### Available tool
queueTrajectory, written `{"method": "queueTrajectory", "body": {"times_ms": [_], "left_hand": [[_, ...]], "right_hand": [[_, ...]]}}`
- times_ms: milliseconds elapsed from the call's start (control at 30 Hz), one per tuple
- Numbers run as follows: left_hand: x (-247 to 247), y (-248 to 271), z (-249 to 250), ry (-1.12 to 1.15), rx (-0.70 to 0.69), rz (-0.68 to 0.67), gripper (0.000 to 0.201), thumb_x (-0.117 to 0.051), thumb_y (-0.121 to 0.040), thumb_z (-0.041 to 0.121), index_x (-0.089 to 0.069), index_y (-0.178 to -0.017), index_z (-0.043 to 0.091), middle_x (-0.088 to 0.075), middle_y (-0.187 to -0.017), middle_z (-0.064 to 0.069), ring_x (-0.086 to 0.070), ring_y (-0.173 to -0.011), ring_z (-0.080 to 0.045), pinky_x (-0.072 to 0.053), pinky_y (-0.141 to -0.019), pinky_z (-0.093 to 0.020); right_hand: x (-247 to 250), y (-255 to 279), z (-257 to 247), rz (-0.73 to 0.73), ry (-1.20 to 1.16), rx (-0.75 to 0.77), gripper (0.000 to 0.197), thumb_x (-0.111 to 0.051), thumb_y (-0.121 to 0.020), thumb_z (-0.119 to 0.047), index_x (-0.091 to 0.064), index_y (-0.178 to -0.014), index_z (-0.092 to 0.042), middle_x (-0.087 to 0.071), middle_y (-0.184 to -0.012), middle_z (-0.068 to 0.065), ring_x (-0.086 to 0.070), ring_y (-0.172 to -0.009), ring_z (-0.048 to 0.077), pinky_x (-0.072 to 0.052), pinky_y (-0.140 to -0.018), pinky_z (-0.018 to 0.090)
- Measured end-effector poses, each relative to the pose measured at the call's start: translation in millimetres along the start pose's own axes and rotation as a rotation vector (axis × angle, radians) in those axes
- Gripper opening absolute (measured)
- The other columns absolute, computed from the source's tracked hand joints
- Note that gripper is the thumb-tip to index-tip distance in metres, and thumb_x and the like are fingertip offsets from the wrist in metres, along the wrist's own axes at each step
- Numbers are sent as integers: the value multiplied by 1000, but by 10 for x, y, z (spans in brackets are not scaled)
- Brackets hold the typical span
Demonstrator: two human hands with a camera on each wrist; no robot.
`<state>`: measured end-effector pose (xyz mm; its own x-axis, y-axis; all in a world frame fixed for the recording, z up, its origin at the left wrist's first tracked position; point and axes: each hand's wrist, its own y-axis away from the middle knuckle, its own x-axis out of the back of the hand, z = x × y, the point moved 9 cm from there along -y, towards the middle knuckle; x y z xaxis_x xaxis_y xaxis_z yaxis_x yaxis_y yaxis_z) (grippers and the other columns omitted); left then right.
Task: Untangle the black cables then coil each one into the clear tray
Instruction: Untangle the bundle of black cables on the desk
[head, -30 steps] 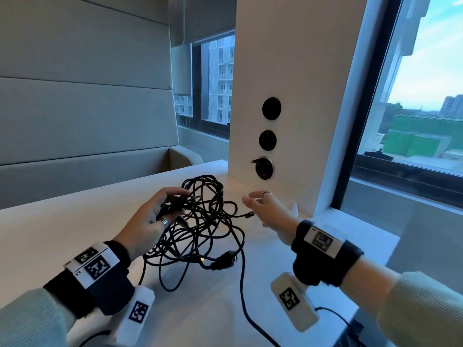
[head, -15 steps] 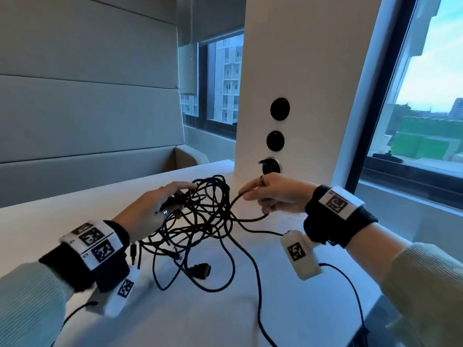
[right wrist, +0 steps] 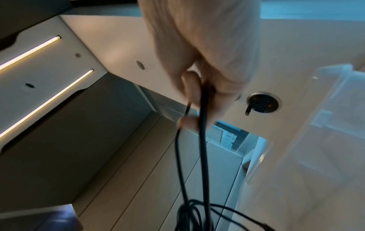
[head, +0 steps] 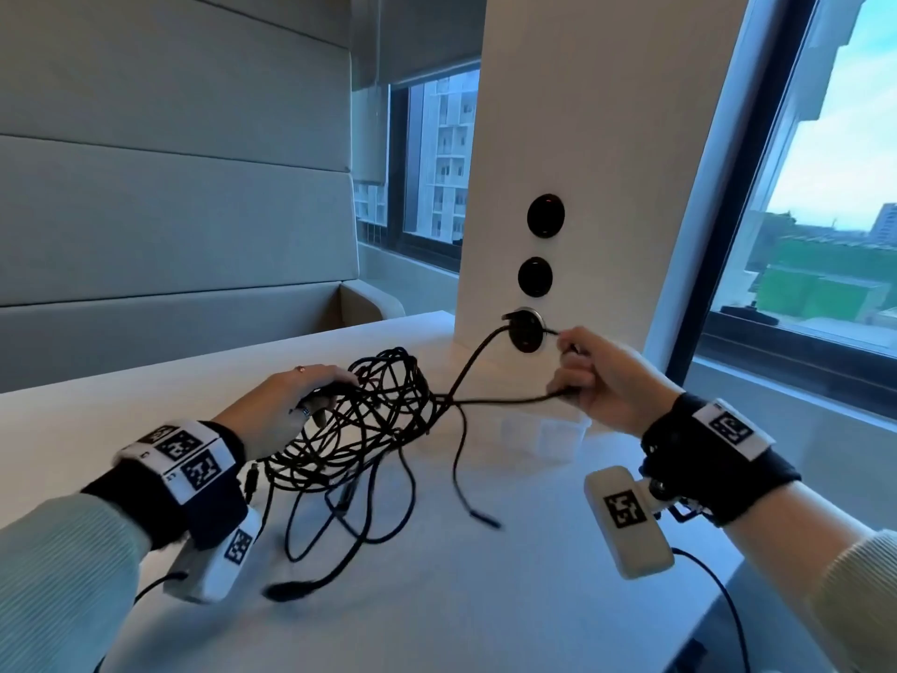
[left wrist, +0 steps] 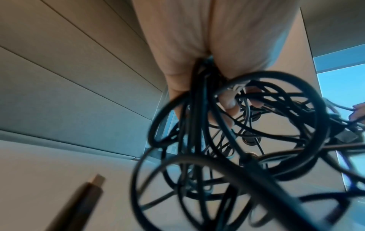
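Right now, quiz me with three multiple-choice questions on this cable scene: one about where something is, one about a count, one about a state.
1. Where is the clear tray?
A. under the left hand
B. on the table below the right hand
C. on the window sill

2. How many round sockets are on the white pillar?
A. one
B. three
C. five

3. What state is the cable bundle in?
A. tangled, held by the left hand
B. coiled in the tray
C. lying untouched

Answers: 1 B, the tray sits just beneath that hand; 2 B, three stacked vertically; 3 A, loops cross messily in the grip.
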<state>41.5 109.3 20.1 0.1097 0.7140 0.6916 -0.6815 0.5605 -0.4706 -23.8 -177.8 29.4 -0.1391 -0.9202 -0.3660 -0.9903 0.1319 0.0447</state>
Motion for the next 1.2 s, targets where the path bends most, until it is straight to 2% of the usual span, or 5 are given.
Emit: {"method": "queueTrajectory", "body": {"times_ms": [133,367,700,900,1200], "left_hand": [[-40,-1,-157,-22,48,-44,82,-37,-89,-15,-52,-88,66,-58,-91,5,-57,-69,-9,-39,-66,-8],[49,86,-273,-55,92,-35,77,-37,-91,-10,-54,-85,64,-56,-85,12,-59,-72,-5,-41,-64,-15],[29,109,-176,-66,17,-26,95,-34,-82,-22,-46,-88,72,-55,-84,8,-51,-84,-5,-35,-69,-3],[3,102,17,12,-77,16,93,-34,-77,-27,-54,-85,63,-58,-87,-3,-56,-75,-8,-40,-68,-8],[141,211,-129,-24,-71,-8,94,-35,-76,-28,-55,-84,63,-54,-96,11,-56,-80,-6,-40,-70,-5]], "right_hand": [[-207,273,260,-257,308,-224,22,-53,-88,-31,-60,-85,-11,-23,-39,-11,-22,-27,4,-48,-49,25],[325,94,60,212,-130,93,30,-34,-102,-22,-41,-74,-13,-34,-47,-2,-33,-33,8,-57,-52,35],[-76,-40,651,38,1853,23,71,-56,-85,-29,-14,-143,-36,-31,-138,-2,-51,-115,22,-27,-104,62],[-1108,-22,1147,-417,1956,400,56,-51,-92,-19,-30,-144,-16,-20,-154,1,-15,-142,22,-22,-112,48],[-651,-161,749,-286,1573,241,22,-39,-99,-32,-48,-80,-26,-53,-60,0,-55,-52,21,-52,-59,39]]}}
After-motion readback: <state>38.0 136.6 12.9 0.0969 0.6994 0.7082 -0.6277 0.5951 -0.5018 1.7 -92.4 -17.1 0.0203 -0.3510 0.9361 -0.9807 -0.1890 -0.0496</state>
